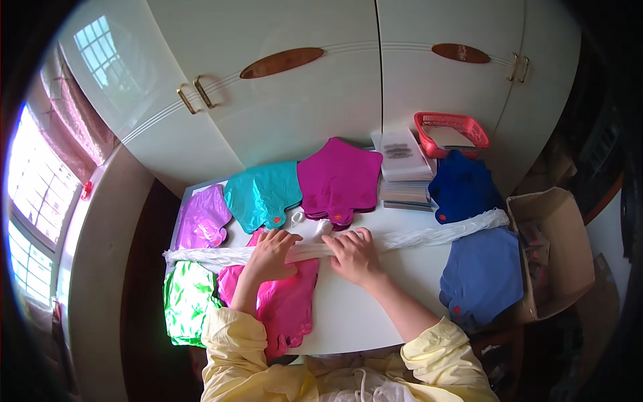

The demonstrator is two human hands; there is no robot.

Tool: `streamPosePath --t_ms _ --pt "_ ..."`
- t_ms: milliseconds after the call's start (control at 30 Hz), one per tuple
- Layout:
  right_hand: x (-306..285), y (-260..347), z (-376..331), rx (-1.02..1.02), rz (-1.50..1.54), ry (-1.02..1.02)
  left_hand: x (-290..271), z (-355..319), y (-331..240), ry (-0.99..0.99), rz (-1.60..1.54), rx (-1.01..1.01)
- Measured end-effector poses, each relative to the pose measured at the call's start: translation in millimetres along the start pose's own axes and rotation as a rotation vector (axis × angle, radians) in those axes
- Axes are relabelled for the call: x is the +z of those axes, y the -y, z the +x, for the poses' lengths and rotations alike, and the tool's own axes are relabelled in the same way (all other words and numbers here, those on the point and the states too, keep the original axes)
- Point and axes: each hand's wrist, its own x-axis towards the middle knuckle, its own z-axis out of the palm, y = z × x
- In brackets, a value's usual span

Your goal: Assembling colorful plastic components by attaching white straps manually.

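My left hand (271, 254) and my right hand (355, 254) press down side by side on a long white plastic strip (415, 236) that runs across the white table (362, 315). Between the hands the strip is flattened into a pale folded band. Under my left hand lies a pink foil balloon (288, 308). Both hands lie flat with fingers together on the strip. Yellow sleeves cover my forearms.
Flat foil balloons ring the table: purple (201, 218), teal (264, 194), magenta (338, 179), dark blue (463, 187), lighter blue (482, 275), green (187, 301). A stack of flat packets (404, 171), a red basket (450, 132) and a cardboard box (559, 251) stand at the right. White cupboard doors (301, 100) rise behind.
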Motion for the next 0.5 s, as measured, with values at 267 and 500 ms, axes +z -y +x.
streamPosePath --t_ms 267,500 --pt "-8 8 7 -0.092 0.073 -0.091 0 -1 7 -0.132 -0.011 0.009" --pt "-30 13 14 -0.122 0.161 -0.205 -23 -6 -3 0.225 -0.349 -0.048"
